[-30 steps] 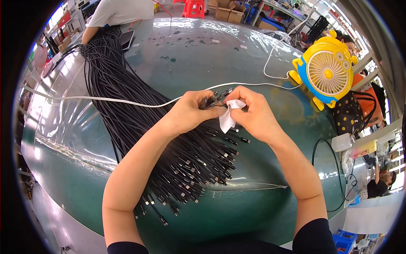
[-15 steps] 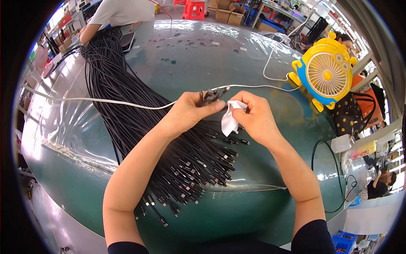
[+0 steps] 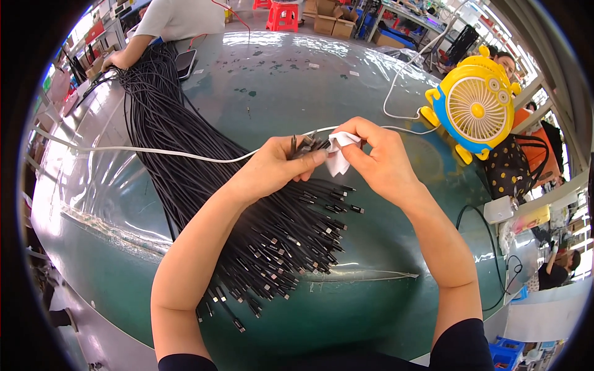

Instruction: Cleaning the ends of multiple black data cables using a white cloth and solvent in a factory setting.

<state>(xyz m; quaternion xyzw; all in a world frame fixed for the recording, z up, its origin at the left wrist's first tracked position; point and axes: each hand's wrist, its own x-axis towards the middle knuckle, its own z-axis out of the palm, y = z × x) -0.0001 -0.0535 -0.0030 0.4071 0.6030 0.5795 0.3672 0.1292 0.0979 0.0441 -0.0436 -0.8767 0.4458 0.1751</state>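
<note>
My left hand (image 3: 267, 168) is closed round a few black cable ends with plugs (image 3: 304, 146), held up above the table. In my right hand (image 3: 385, 156) a white cloth (image 3: 337, 159) is pinched between thumb and fingers, and it touches the plug ends. The cloth hides the tips of those plugs. Below my hands a large bundle of black cables (image 3: 179, 133) lies across the table, its loose plug ends (image 3: 272, 256) fanned out toward me.
A white cord (image 3: 167, 151) crosses over the bundle to a yellow and blue fan (image 3: 473, 108) at the right. Beyond the bundle, a dark phone (image 3: 185, 62) lies by a co-worker's arm (image 3: 133, 52). The green table top (image 3: 383, 241) has a torn seam.
My right hand has risen slightly, and the cloth now covers the plug ends instead of hanging beside them. My left hand stays about where it was. The co-worker's forearm has shifted left.
</note>
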